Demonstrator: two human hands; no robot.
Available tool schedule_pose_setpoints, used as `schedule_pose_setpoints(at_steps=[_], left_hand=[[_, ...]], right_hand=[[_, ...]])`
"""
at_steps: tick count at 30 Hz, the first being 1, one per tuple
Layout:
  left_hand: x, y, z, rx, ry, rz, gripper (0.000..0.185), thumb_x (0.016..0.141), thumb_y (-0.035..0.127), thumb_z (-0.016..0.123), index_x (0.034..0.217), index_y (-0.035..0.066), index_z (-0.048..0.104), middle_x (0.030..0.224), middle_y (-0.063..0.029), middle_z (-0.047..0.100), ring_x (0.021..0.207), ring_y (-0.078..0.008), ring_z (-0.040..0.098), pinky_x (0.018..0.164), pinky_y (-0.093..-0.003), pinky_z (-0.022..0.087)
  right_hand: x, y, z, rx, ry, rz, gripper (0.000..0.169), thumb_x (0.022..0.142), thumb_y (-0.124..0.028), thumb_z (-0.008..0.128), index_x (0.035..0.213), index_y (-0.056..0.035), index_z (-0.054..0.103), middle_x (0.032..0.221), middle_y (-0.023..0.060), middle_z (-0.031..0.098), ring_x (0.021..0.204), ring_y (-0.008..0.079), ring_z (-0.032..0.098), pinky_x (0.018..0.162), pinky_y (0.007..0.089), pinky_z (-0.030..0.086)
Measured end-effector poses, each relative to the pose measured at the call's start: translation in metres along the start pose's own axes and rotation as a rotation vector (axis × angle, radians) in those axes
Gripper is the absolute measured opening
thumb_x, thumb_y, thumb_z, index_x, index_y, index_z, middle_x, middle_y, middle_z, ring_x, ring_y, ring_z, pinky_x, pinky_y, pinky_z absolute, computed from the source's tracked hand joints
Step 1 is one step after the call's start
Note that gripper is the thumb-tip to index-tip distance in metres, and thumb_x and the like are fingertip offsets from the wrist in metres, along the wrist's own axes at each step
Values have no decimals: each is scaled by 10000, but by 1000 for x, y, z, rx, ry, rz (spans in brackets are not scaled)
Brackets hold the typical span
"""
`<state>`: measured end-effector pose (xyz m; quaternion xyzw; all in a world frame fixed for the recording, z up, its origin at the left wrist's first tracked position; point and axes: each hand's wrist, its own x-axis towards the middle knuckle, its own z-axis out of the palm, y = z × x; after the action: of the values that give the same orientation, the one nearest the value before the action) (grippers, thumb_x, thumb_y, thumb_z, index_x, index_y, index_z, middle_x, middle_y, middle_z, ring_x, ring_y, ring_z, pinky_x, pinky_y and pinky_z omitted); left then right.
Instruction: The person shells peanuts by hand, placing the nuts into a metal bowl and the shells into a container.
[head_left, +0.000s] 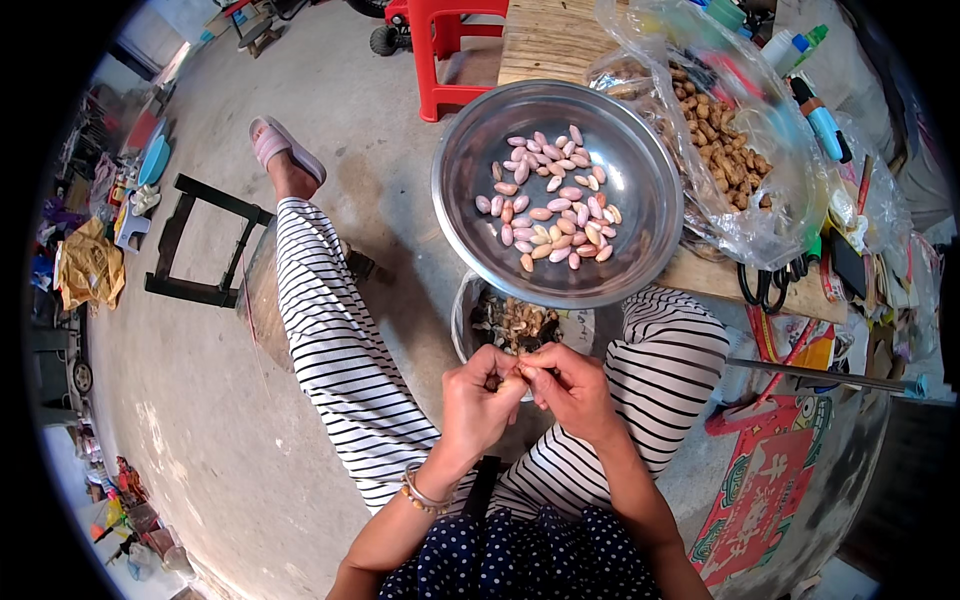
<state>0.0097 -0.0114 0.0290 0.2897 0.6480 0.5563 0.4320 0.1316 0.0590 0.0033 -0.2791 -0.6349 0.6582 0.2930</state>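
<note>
My left hand (484, 397) and my right hand (574, 386) meet fingertip to fingertip over a lined waste bin (459, 322) that holds peanut shells (525, 319). Both pinch a small brownish piece, seemingly a peanut, mostly covered by the fingers. Another brown peanut seems to rest inside my left fingers. Beyond the hands, a stainless steel basin (645, 247) holds many shelled pink-skinned peanuts (562, 202). To its right, an open clear plastic bag (795, 217) contains unshelled peanuts (720, 150).
The basin overhangs the edge of a wooden table (551, 37). Black-handled scissors (765, 289), bottles and a blue marker-like item (825, 131) are on the right. A red plastic stool (427, 67) stands behind; a dark-framed wooden chair (225, 296) is at the left.
</note>
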Motion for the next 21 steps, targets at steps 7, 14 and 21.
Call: schedule_pose_setpoints(at_steps=[7, 14, 21], left_hand=[[0, 5, -11, 109, -124, 49, 64, 854, -9, 554, 879, -57, 587, 585, -11, 562, 457, -34, 477, 397, -191, 356], [1, -1, -9, 222, -55, 217, 36, 830, -14, 563, 828, -49, 572, 579, 0, 566, 454, -19, 472, 394, -188, 356], [-2, 4, -6, 145, -30, 100, 11, 807, -50, 553, 799, -47, 559, 568, -9, 564, 433, -26, 469, 377, -186, 342]], right_hand=[[-1, 1, -3, 40, 3, 21, 108, 884, -21, 568, 988, -7, 592, 770, 35, 596, 566, 61, 522, 490, 197, 427], [0, 0, 0, 26, -26, -14, 100, 884, -14, 563, 983, -12, 576, 770, 45, 591, 562, 74, 521, 494, 208, 430], [0, -3, -2, -9, -55, -40, 89, 888, -3, 550, 975, -12, 566, 780, 52, 586, 566, 76, 524, 494, 212, 431]])
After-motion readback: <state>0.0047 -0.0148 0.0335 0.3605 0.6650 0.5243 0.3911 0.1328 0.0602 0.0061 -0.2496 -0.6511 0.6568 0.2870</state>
